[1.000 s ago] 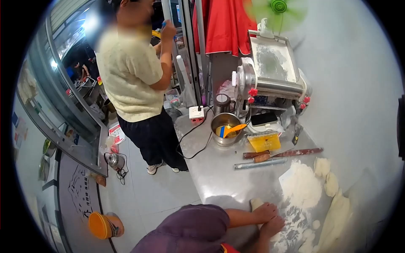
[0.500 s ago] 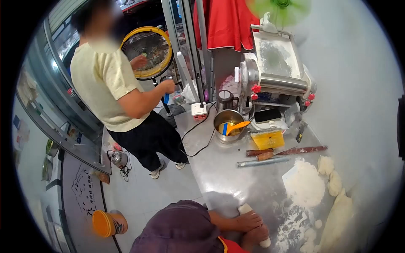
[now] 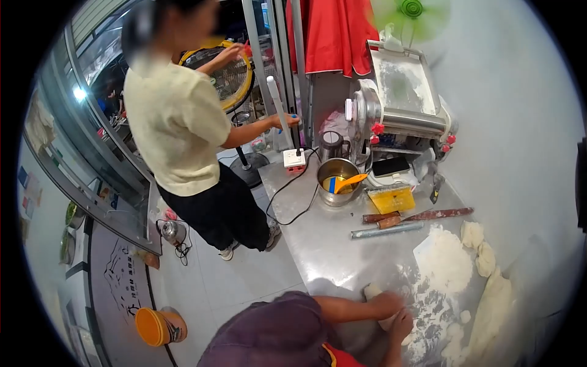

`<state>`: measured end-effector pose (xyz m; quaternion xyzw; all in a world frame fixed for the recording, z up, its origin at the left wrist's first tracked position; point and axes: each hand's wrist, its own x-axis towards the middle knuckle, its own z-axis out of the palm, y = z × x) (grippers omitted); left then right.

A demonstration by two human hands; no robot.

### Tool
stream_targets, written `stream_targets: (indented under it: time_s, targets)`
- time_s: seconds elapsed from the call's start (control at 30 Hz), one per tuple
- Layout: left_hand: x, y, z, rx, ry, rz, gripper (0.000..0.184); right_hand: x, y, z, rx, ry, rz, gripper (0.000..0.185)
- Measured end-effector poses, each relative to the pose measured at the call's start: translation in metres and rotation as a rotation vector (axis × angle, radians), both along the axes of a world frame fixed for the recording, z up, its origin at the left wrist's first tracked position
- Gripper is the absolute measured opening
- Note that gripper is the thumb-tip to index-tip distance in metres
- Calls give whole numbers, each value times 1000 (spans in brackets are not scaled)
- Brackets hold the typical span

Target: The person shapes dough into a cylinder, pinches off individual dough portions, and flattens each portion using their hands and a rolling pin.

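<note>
A pale piece of dough (image 3: pixel 371 291) lies on the metal table under my hands, and its far end shows. Over its middle is my left hand (image 3: pixel 386 304), blurred by motion, with the fingers curled down onto it. My right hand (image 3: pixel 401 325) is closed at the nearer end, close against the left one. The hands hide most of the dough. Just to the right, loose flour (image 3: pixel 443 263) is heaped and smeared on the table. A long slab of dough (image 3: pixel 491 312) and smaller dough lumps (image 3: pixel 472 235) lie along the wall.
Behind the flour are a grey rod (image 3: pixel 387 230), a wooden rolling pin (image 3: pixel 440 214), a yellow scraper (image 3: pixel 391 199) and a metal pot (image 3: pixel 337 199) with an orange brush. A dough-rolling machine (image 3: pixel 409 119) stands at the back. Another person (image 3: pixel 177 128) stands by a fan beyond the table.
My hands have moved right with the dough and gone from lying flatter on it to curling round it. The other person has turned and reached an arm toward the table's far corner.
</note>
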<state>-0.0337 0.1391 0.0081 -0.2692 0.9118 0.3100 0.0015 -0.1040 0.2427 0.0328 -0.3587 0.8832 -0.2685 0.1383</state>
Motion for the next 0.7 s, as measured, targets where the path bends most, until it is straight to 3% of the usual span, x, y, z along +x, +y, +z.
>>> stream_targets:
  time_s: [0.03,0.1,0.23,0.33,0.43,0.53,0.63,0.7]
  targets:
    - [21,10,7,-104,151,-71,19,19,10,17,79,-25,-9,31]
    - [66,30,5,-303,382,-151,23,59,25,22,-19,155,-31,26]
    - [98,43,-27,-615,565,-173,35,82,30,-33,-227,500,-2,27]
    - [74,32,-37,-483,432,-206,42,59,18,-42,-208,590,28,29]
    - [40,16,-16,-396,275,-204,46,34,1,-45,-185,673,31,33]
    - [10,3,-12,-596,257,-117,49,9,-12,-34,21,760,-14,46]
    - [-22,-6,-15,-580,222,14,50,-25,-27,-43,191,708,-151,53]
    - [-20,-4,-12,-499,301,85,50,-13,-27,-47,138,686,-234,49]
